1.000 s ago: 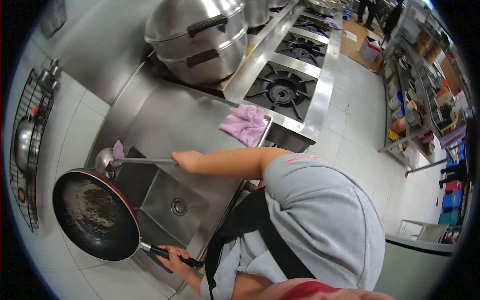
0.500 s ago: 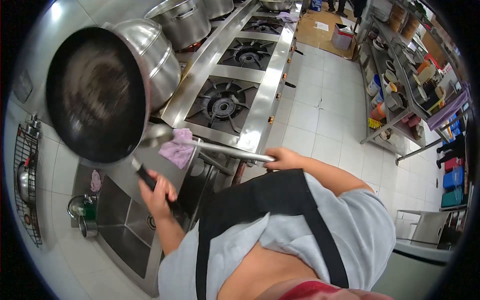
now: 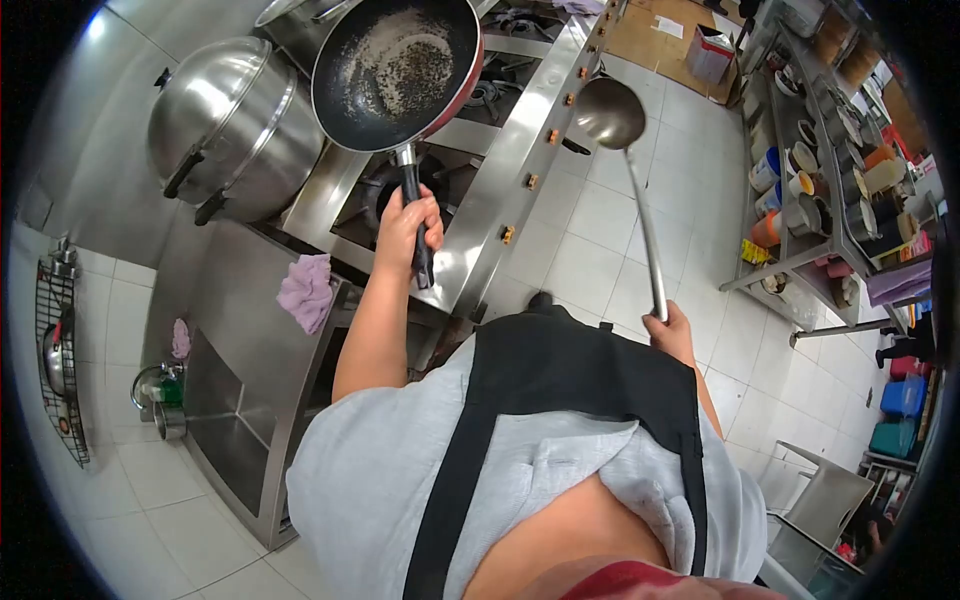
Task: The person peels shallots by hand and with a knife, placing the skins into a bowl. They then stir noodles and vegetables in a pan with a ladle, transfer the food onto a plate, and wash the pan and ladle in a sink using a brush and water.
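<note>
My left hand (image 3: 408, 232) is wrapped round the black handle of a frying pan (image 3: 395, 75). The pan has a dark inside with a pale, speckled worn patch and a red outer side. It is held up over the gas stove (image 3: 470, 235), partly hiding the burners. My right hand (image 3: 672, 330) grips the end of a long metal ladle (image 3: 612, 112). Its bowl points away from me, above the tiled floor to the right of the stove. Pan and ladle are well apart.
A large domed steel pot (image 3: 240, 130) stands left of the stove. A lilac cloth (image 3: 305, 292) lies on the steel counter edge beside the sink (image 3: 225, 400). On the right, a metal shelf rack (image 3: 810, 245) carries containers and pots. A cardboard box (image 3: 708, 55) sits on the floor ahead.
The pan has swung from over the sink side to the right, over the stove. The ladle has moved right, away from the pan, and now points forward. My body has turned right.
</note>
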